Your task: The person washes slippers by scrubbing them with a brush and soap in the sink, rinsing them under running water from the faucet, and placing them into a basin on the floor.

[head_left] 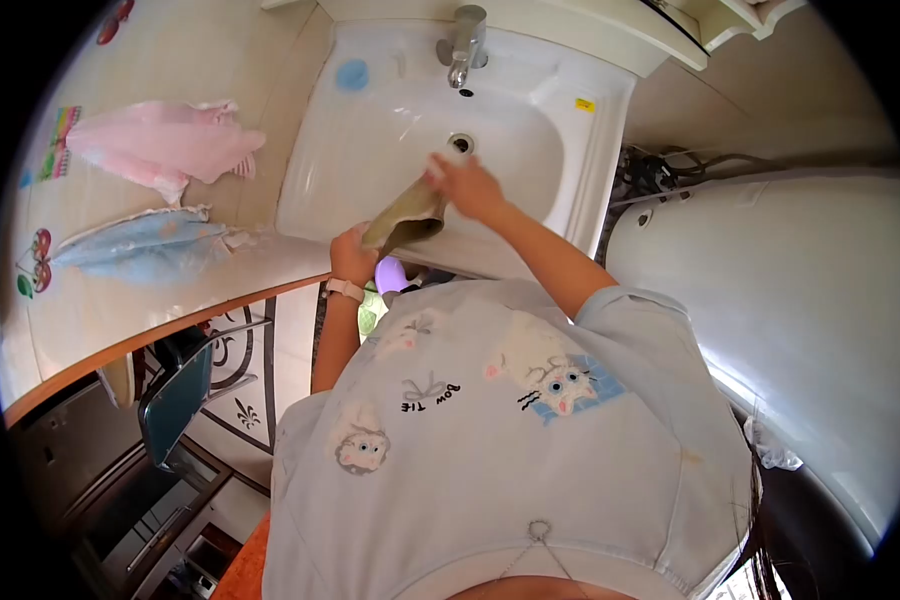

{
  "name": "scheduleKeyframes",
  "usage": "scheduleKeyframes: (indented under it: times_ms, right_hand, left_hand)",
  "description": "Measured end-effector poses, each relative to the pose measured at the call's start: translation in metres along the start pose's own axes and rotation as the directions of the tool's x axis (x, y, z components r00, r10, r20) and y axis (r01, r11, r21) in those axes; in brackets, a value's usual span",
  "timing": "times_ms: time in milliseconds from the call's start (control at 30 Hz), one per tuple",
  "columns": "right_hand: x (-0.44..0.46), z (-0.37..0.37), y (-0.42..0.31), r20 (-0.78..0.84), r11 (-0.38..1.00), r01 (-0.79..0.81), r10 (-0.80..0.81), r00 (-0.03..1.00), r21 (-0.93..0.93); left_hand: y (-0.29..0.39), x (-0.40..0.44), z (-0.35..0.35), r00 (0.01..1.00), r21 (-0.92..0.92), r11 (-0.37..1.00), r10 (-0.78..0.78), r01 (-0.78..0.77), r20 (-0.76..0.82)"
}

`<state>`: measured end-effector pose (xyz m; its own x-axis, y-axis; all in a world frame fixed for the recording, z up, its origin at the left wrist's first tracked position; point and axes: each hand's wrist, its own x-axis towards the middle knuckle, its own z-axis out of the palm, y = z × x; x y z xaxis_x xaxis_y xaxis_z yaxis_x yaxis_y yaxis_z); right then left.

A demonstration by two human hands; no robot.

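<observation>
An olive-green cloth piece [402, 218], with a dark fold or opening on its lower side, is stretched over the near edge of the white sink. At its lower left end, my left hand [352, 255] is closed on it, with a pinkish band round the wrist. My right hand [467, 187] grips the upper end, close to the drain [460, 145]; its fingers are slightly blurred. What kind of article the cloth is, I cannot make out.
The white washbasin [315, 165] has a chrome tap [465, 45] at the back and a blue round patch [352, 75] on its left. On the left counter lie a pink cloth [165, 145] and a light blue cloth [145, 243]. A white appliance [770, 290] stands right; a chair [177, 400] is lower left.
</observation>
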<state>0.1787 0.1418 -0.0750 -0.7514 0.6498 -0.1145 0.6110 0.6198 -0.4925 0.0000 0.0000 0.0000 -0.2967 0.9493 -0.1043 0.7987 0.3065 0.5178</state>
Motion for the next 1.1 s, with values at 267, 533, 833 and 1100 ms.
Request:
scheduleKeyframes:
  times_ms: [267, 533, 833, 1100]
  right_hand:
    - [-0.005, -0.008, -0.038, -0.179, 0.993, 0.090, -0.102, 0.978, -0.074]
    - [-0.031, -0.001, -0.056, -0.397, 0.987, 0.134, -0.087, 0.914, 0.090]
    - [-0.016, -0.031, -0.052, -0.109, 0.991, -0.049, 0.062, 0.992, 0.121]
    - [0.016, 0.001, -0.026, -0.025, 0.997, -0.081, 0.081, 0.996, 0.014]
  left_hand:
    - [-0.017, 0.011, -0.008, 0.998, -0.001, 0.998, 0.067, -0.067, -0.003]
    - [-0.021, 0.013, 0.001, 0.999, -0.027, 0.999, 0.038, -0.039, -0.018]
    - [-0.026, 0.013, 0.010, 0.991, -0.040, 0.994, 0.098, -0.102, -0.087]
    - [-0.016, 0.002, 0.008, 0.997, -0.109, 0.992, 0.065, -0.070, -0.050]
